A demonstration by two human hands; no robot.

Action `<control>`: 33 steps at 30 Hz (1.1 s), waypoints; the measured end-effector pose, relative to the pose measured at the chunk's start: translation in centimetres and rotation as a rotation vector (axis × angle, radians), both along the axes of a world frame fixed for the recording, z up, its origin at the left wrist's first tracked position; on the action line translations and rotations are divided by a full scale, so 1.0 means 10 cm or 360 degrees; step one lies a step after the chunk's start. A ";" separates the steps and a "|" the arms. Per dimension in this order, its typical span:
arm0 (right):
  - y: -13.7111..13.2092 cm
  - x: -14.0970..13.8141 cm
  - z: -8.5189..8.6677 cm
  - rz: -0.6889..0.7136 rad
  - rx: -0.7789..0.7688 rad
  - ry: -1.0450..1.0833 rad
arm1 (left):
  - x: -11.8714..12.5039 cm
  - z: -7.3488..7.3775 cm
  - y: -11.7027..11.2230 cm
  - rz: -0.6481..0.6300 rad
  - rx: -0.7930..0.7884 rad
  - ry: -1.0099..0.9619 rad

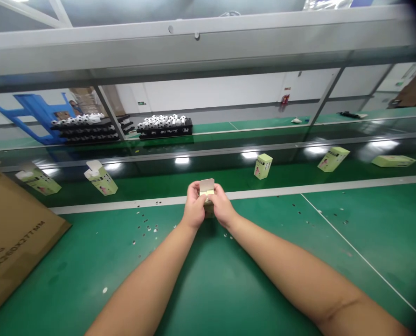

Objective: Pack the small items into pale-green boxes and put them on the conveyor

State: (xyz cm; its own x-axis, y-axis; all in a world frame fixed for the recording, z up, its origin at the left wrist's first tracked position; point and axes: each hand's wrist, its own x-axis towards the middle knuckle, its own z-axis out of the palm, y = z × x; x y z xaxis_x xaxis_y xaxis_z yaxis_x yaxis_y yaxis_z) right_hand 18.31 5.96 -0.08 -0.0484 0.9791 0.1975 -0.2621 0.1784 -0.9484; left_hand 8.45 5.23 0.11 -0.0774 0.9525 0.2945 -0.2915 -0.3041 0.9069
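Both my hands grip one small light-green carton [207, 190] over the green worktable [208, 280], just short of the white stripe. My left hand [194, 207] wraps its left side with the fingers curled round it. My right hand [221, 205] clasps the right side the same way. The carton's top flap stands open, pointing up between my thumbs. The lower part of the carton is hidden behind my fingers.
Several similar green cartons lie on the dark conveyor belt [229, 161] beyond the stripe: two with open flaps at left [101, 178], one upright [263, 166], others at right [333, 158]. A brown cardboard box [12, 233] sits at the left. Black trays of white parts [164, 125] stand behind.
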 end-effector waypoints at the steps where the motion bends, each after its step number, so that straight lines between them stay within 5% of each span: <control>1: 0.03 0.04 0.01 -0.0051 0.0104 -0.0009 | -0.02 0.00 0.02 0.0082 0.0076 0.0024; 8: 0.06 0.40 0.02 -0.0158 0.1043 -0.0623 | -0.28 -0.05 0.02 0.0207 0.0515 0.0666; 11: 0.03 0.43 0.05 -0.0214 0.1193 -0.0814 | -0.31 -0.06 -0.02 0.0313 0.0600 0.0928; 20: -0.01 0.33 0.07 -0.0352 0.1058 -0.0836 | -0.16 -0.01 -0.07 0.0368 0.0352 0.0822; 26: -0.04 0.33 0.04 -0.0209 0.1014 -0.0724 | -0.03 -0.08 -0.12 0.0157 0.0152 0.0391; 33: -0.07 0.23 -0.08 0.0051 0.0595 -0.0391 | -0.02 -0.10 -0.12 0.0007 0.0059 0.0206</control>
State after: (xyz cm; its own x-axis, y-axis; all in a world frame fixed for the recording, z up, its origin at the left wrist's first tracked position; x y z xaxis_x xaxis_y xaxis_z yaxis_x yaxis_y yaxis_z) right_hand 20.64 5.28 -0.90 -0.1676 0.8399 0.5162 -0.0480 0.5160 -0.8552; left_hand 8.28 4.05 -0.89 -0.0405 0.9406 0.3372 -0.1715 -0.3390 0.9250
